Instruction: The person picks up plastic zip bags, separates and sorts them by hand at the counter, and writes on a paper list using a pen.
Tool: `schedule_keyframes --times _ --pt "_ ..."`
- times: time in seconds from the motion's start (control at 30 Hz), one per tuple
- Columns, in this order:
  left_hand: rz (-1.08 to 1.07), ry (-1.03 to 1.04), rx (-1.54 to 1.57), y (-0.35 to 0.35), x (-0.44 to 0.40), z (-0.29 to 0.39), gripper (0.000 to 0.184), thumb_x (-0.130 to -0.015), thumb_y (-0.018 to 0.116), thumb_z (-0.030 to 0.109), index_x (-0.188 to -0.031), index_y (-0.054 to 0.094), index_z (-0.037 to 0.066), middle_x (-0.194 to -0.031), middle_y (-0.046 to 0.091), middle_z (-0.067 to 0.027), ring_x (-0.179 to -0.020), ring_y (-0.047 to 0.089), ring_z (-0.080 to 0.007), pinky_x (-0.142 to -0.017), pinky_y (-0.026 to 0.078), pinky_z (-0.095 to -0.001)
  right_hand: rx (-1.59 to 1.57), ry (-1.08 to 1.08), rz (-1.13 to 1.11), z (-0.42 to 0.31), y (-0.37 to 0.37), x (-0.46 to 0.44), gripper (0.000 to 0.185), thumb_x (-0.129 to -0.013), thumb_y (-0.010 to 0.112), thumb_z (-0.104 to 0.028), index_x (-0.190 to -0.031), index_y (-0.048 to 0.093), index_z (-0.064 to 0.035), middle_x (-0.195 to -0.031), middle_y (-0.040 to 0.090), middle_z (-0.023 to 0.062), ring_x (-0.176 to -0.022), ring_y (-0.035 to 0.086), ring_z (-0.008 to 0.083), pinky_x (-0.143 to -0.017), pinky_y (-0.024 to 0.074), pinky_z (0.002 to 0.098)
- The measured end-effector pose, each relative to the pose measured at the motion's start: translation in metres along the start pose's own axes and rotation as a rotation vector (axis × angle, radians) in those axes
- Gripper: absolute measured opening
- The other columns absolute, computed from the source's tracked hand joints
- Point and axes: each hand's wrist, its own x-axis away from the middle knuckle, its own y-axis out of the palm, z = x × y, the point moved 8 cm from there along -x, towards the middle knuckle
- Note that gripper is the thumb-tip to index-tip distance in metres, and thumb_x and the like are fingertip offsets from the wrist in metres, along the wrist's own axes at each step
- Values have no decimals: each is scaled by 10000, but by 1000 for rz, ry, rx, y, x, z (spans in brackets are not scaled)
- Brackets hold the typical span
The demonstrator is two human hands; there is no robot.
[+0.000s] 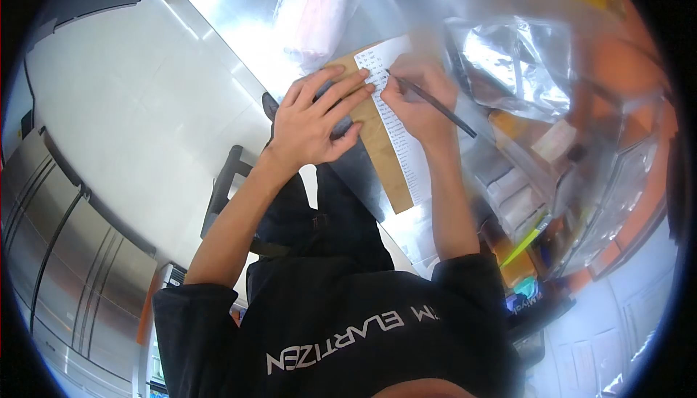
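My right hand (425, 93) pinches a slim dark pen (446, 113), its tip touching a long white strip of paper (399, 133) near the upper end. Rows of small handwriting run down that strip, too small to read. Beneath the paper lies a brown sheet (385, 169), perhaps card or an envelope. My left hand (316, 119) is spread open, fingertips resting on the left edge of the paper and the brown sheet. A dark rounded thing (341, 126) shows partly under its palm and fingers; its kind is hidden.
On the metal table (239, 6), a zip bag (314, 21) with white contents lies beyond my left hand. Rightward are a clear plastic bag (515, 64), a yellow-green tool (526, 240) and blurred packets. A dark chair (226, 180) stands at my left.
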Motion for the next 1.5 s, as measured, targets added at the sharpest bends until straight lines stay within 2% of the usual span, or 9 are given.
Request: schedule_keyframes --times 0.2,0.3,0.7,1.0,1.1,1.5 --pt "16 -3 -19 -1 -1 0 496 -750 702 291 -1241 689 226 -1350 621 71 -1209 567 -204 -977 451 -337 -27 -47 29 1 0 0 259 -694 728 133 -882 623 -11 -891 687 78 -716 634 112 -612 519 243" --pt "9 -4 22 1 0 -1 500 -761 714 277 -1256 686 216 -1358 628 39 -1237 553 -240 -971 434 -365 -61 -27 18 5 1 1 260 -694 728 133 -876 612 -11 -895 686 76 -700 624 103 -591 510 237" --pt "6 -6 15 1 1 0 478 -769 702 277 -1243 695 214 -1374 620 35 -1253 541 -244 -979 434 -371 -14 -102 46 1 0 0 275 -693 723 134 -895 614 -16 -911 688 86 -705 635 109 -536 505 240" --pt "17 2 17 1 3 -1 480 -770 701 275 -1246 695 216 -1376 619 34 -1246 547 -245 -974 437 -366 -20 -73 40 7 1 3 268 -706 724 133 -901 614 -14 -921 692 84 -700 627 95 -549 499 229" --pt "15 -2 -14 0 2 -1 469 -777 691 291 -1243 688 232 -1361 618 67 -1246 546 -204 -987 443 -336 -15 -70 43 4 1 2 263 -710 726 130 -901 616 -14 -922 693 83 -697 622 89 -550 495 228" --pt "22 4 -11 0 2 -1 461 -773 684 290 -1230 693 227 -1356 623 63 -1237 553 -207 -992 442 -339 -9 -93 40 3 1 1 266 -703 728 129 -899 623 -17 -899 694 79 -674 625 97 -547 499 232"
